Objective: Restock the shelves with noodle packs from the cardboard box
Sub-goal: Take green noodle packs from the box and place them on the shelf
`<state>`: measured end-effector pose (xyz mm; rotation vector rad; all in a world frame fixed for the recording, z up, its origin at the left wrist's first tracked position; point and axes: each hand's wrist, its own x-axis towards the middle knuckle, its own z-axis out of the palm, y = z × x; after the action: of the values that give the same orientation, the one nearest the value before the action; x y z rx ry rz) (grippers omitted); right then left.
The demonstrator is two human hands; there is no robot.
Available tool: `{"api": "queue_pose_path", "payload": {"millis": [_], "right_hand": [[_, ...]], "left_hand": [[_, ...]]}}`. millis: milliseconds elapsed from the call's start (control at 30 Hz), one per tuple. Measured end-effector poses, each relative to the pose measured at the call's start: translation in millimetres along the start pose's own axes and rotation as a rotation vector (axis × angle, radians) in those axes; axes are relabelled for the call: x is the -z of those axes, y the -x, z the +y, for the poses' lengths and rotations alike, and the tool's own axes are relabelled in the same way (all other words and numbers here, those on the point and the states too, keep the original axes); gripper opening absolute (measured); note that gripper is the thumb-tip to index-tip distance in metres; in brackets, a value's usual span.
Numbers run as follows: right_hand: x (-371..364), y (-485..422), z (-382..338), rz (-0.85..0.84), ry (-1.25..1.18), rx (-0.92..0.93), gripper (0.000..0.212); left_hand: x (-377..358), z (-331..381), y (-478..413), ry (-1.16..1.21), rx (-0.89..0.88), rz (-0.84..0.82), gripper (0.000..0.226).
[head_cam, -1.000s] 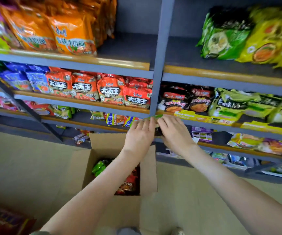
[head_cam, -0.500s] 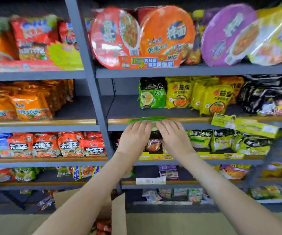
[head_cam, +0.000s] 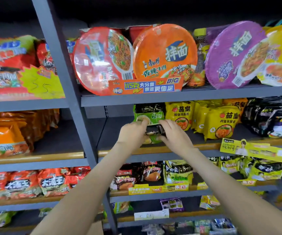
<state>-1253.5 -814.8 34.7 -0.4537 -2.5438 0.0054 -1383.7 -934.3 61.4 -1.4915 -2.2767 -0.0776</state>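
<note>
A single head-worn wide camera looks straight ahead at the nearby shelves.

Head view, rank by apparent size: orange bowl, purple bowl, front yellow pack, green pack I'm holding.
Largest, looking alike: orange bowl and purple bowl.
Then front yellow pack.
Smallest: green pack, partly covered.

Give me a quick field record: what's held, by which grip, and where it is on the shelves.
held item: green-and-black noodle pack
left grip: holds the pack's left end
right grip: holds its right end
position: at the front of the grey shelf, in front of the standing green pack
right neighbour: yellow packs
status: not yet released
</note>
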Motion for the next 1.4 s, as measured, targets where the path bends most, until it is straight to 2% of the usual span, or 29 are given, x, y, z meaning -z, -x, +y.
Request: {"api": "queue_pose_path", "payload": {"millis": [200, 400, 467, 567, 667, 733, 833, 900, 1067, 1233, 1400], "right_hand": [[-14, -37, 19, -0.134, -0.232, -0.185, 0.061], [-33, -58, 33, -0.120, -0.285, -0.237, 0.064], [-39, -61, 41, -0.112, -0.202, -0.233, 0.070], [-43, -60, 47, -0.021, 0.106, -0.149, 0.078], [-47, -56, 44, 0.083, 0.243, 0.050, 0.069], [-56, -51, 46, 0.066, 0.260, 0.097, 0.071], [-68, -46, 51, -0.112, 0.217, 0.014, 0.091], [-70, -46, 55, -0.206, 0.240, -0.010, 0.094], [-69, -53, 57, -0.254, 0.280, -0.050, 0.099], [-71, -54, 58, -0.231, 0.322, -0.059, 0.103], [-73, -57, 50, -0.235, 0.335, -0.120, 0.104]], "left_hand": [[-16, -14, -45, 0.167, 0.050, -0.087, 0.054], [-46, -15, -55, 0.003, 0.057, 0.011, 0.070], [-55, -10, -49, -0.033, -0.029, 0.049, 0.074], [-70, -8, -41, -0.132, -0.111, 0.046, 0.082], [-80, -11, -41, -0.176, -0.055, 0.047, 0.081], [-85, -12, -43, -0.179, -0.023, 0.036, 0.077], [-92, -13, -44, -0.166, -0.023, -0.099, 0.072], [-93, -16, -48, -0.110, -0.021, -0.182, 0.071], [-94, -23, -55, -0.215, -0.047, -0.121, 0.075], [-100, -24, -62, -0.213, -0.073, -0.127, 0.078], [-108, -24, -61, -0.221, -0.076, -0.062, 0.078]]}}
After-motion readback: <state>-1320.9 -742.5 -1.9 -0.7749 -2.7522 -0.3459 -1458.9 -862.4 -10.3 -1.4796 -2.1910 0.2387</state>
